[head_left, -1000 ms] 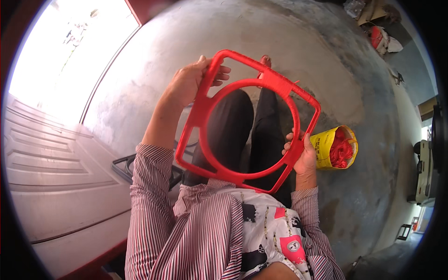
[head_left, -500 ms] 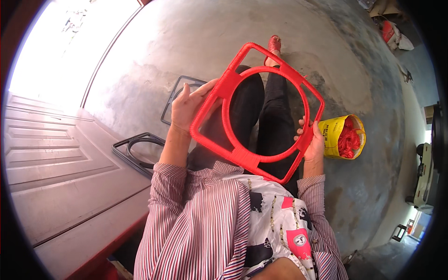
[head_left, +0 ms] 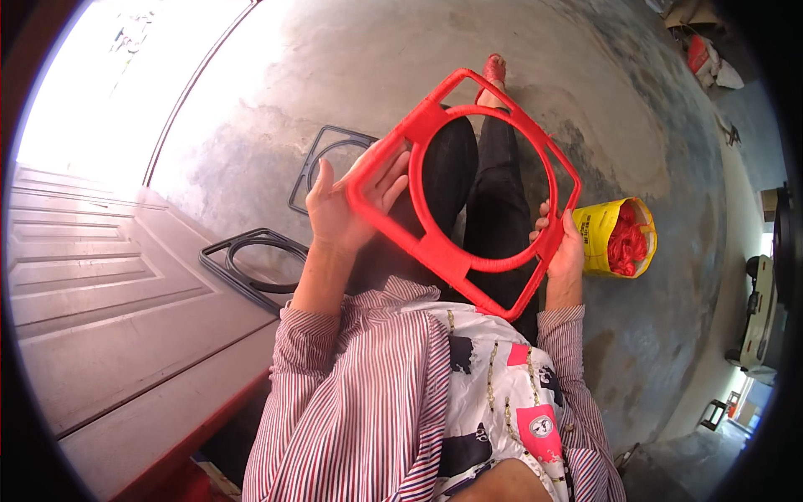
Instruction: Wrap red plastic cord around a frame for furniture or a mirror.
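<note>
Right fingers (head_left: 543, 222) gripping the red frame (head_left: 443, 258), left fingers (head_left: 393, 172) spread open behind its bar, and dark lettering (head_left: 587, 234) marks the yellow bag (head_left: 603, 241) nearby!

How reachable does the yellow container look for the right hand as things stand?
Probably yes: nothing visible lies between the right hand and the yellow container to its right, though that hand grips the red frame and depth is hard to judge.

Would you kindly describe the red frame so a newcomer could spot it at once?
Find the dark trousers. Over them, the right hand grips the red frame, a rounded square around a large ring. Its colour sets it apart from the two dark frames to its left.
</note>
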A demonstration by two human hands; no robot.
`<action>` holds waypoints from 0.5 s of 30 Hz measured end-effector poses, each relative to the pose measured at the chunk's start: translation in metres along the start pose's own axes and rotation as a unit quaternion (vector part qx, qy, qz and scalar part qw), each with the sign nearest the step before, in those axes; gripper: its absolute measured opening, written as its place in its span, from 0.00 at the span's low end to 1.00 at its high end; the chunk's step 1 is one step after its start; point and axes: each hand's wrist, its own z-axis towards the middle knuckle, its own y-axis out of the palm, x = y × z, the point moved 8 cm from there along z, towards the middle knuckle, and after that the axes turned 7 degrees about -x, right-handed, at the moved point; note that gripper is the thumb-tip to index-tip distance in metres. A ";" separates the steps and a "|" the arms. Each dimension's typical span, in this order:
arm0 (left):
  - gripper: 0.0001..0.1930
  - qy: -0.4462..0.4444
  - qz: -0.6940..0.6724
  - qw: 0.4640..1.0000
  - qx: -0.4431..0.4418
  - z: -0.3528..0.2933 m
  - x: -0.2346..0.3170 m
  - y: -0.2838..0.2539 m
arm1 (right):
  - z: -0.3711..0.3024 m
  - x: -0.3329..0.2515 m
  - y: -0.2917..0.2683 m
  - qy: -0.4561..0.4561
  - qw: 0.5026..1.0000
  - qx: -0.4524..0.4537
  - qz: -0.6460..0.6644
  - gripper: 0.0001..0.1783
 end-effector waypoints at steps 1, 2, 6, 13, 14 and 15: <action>0.42 0.013 0.001 1.000 -0.005 -0.002 0.000 0.003 | 0.002 0.002 0.004 0.004 1.000 0.004 0.026 0.23; 0.39 0.026 0.001 1.000 -0.009 -0.004 0.000 0.004 | 0.003 0.004 0.007 0.008 0.999 0.008 0.053 0.22; 0.29 0.037 0.074 0.997 0.001 0.004 0.009 -0.012 | 0.009 0.003 0.022 -0.027 0.999 0.020 0.026 0.23; 0.28 0.029 0.102 0.994 0.035 0.000 0.023 -0.045 | 0.012 -0.004 0.043 -0.069 0.997 0.025 -0.023 0.23; 0.26 0.023 0.129 0.990 0.046 -0.002 0.024 -0.044 | 0.012 -0.002 0.049 -0.066 0.997 0.024 -0.021 0.22; 0.26 0.014 0.127 0.991 0.046 -0.003 0.022 -0.044 | 0.014 -0.001 0.052 -0.065 0.998 0.014 -0.009 0.21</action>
